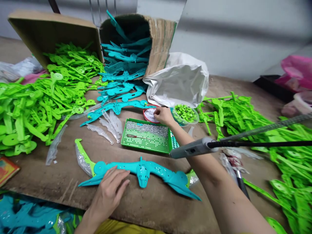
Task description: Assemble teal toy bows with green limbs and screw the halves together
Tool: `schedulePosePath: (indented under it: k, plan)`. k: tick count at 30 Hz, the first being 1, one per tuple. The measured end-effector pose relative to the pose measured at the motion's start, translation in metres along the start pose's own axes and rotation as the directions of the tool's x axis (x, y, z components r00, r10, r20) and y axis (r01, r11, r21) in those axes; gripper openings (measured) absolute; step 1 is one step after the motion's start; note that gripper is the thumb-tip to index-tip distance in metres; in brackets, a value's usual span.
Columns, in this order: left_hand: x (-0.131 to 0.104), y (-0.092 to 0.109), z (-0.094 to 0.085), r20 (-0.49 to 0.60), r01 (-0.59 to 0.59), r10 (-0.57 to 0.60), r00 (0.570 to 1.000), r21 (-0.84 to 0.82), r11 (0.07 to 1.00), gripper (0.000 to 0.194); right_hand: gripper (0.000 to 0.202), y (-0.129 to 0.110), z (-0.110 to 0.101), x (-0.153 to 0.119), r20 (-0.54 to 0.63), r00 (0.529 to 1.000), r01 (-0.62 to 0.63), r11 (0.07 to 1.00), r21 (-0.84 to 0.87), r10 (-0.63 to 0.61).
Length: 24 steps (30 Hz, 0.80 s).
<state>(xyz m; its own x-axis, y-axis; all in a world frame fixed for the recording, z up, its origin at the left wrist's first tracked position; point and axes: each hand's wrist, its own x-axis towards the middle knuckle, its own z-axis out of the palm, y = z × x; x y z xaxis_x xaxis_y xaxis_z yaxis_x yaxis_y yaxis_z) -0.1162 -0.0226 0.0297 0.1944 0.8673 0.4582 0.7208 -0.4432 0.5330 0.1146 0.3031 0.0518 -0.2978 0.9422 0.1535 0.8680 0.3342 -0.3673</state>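
A turquoise bow-shaped plastic piece [156, 169] lies across the table in front of me, with lime green arms and clear film at both ends. My left hand [109, 188] rests over its left half, fingers stretched out and apart. Farther off, my right hand [163, 115] reaches to a small red-rimmed basket [149, 114] of white pieces. Its fingers are pinched together, and what they hold, if anything, is hidden. Between the hands stands a green tray [146, 148] with small metal screws [153, 127] and a screwdriver [133, 136].
Lime green parts [26, 107] are heaped at left, and more [243, 113] at right. A cardboard box [161, 42] spills turquoise pieces [126, 58]. A bowl of green bits [184, 114] stands beside my right hand. A grey power screwdriver [192, 148] hangs across my right forearm.
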Motion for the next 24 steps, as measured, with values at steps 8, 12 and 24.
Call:
schedulePosePath:
  k: [8,12,24]
  plan:
    - [0.003,0.006,0.001,-0.011,-0.011,0.011,1.0,-0.002,1.0,0.024,0.006,-0.007,-0.005,-0.007,-0.043,0.999,0.014,0.979,0.201,-0.006]
    - [0.005,0.01,0.001,0.007,-0.036,0.036,0.999,-0.025,0.999,0.025,0.007,-0.01,-0.015,-0.025,-0.071,0.996,-0.041,0.971,0.234,0.059]
    - [0.024,0.046,0.026,0.062,-0.103,0.107,0.992,-0.075,0.992,0.028,0.014,-0.043,-0.067,-0.236,0.192,0.98,-0.081,0.983,0.167,0.048]
